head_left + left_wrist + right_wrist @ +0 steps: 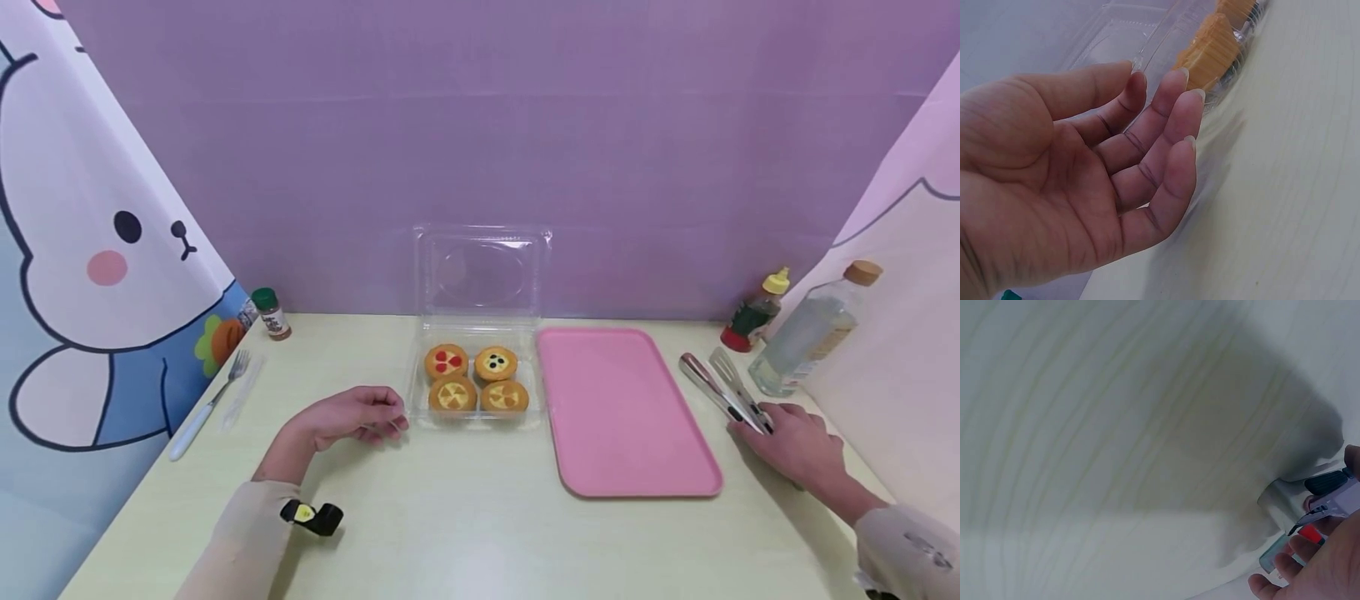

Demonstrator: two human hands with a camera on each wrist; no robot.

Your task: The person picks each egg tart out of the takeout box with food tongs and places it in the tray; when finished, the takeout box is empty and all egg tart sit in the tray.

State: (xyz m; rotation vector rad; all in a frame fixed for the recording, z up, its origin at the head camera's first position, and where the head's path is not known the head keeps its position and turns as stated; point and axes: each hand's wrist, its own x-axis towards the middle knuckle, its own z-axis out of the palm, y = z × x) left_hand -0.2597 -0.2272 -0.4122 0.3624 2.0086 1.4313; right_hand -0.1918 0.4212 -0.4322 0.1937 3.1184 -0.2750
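Note:
My left hand [356, 417] hovers beside the left edge of a clear plastic clamshell box [480, 327]. Its fingers [1175, 165] are loosely bent and hold nothing in the left wrist view. Several small tarts [453, 393] sit in the box, whose lid stands raised; one has red pieces on top, another dark dots. At the far right, my right hand [798, 446] grips the handle end of metal food tongs [712, 387]. The tongs' broad ends are apart and point away from me. In the right wrist view, the thumb and fingers are around the tongs [1338, 500], partly cut off by the frame.
A pink tray [630, 412] lies between the box and the tongs. Behind the tongs stand a yellow-capped sauce bottle [752, 315] and a tall clear bottle [810, 333]. On the left are a fork [202, 417], a clear plastic utensil [243, 393] and a green-capped spice jar [273, 317].

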